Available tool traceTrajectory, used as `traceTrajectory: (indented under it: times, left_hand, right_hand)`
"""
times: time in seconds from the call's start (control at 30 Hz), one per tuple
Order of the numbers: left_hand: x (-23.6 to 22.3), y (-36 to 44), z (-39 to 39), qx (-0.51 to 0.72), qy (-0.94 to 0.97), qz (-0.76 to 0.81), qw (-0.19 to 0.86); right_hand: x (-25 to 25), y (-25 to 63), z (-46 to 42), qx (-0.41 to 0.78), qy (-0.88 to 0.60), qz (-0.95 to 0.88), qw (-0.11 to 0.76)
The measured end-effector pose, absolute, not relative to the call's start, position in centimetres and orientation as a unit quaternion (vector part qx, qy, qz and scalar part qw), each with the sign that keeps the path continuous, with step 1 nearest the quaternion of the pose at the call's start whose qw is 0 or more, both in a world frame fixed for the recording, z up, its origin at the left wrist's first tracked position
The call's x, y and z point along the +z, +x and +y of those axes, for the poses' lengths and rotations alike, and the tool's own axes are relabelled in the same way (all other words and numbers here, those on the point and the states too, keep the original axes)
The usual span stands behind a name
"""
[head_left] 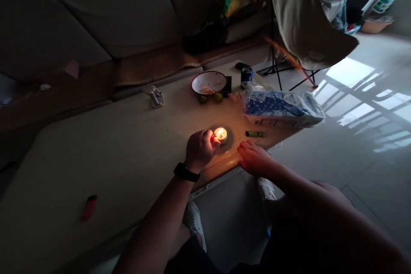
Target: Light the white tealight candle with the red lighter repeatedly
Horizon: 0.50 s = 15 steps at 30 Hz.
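My left grip [201, 150] is curled shut right beside a small round candle [220, 135], and a bright flame burns on the candle. The grip seems to pinch something thin near the flame, but it is too small and dark for me to tell what it is. The candle sits on a pale desk [112, 158], close to the near edge. My right grip [253, 158] is loose and open, just to the right of the candle, with its fingers [244, 150] lying on the desk and holding nothing. A black band [186, 172] goes around my left wrist. Just right of the candle lies a green lighter [255, 134]. Past the candle, up and to the right, is a big blue and white pack of tissues [282, 109]. Straight past the candle is a white bowl [208, 83] with a red rim and bits of orange food in it. Two small green fruits [202, 99] sit near the bowl, and a blue can [247, 76] stands farther on. Well to the left of the candle lies a red lighter [89, 207]. Far behind the candle is a soft sofa [122, 17], and a white shoe [194, 222] shows below the desk.
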State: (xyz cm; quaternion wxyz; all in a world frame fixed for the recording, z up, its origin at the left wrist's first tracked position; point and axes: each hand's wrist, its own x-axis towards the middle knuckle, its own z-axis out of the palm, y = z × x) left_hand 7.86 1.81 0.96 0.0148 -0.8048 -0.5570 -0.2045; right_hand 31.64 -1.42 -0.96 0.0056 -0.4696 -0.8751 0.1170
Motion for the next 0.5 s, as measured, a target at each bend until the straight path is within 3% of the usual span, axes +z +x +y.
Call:
traceTrajectory:
  times: [0.23, 0.5]
  left_hand:
    - [1.3, 7.4, 1.4, -0.285, -0.774, -0.562, -0.059]
    - [0.7, 6.1, 1.8, -0.461, -0.573, -0.565, -0.373]
  right_hand:
    - [-1.3, 31.7, -1.4, 0.106, -0.460, -0.881, 0.013]
    - [-1.2, 31.6, -1.4, 0.107, -0.462, -0.880, 0.007]
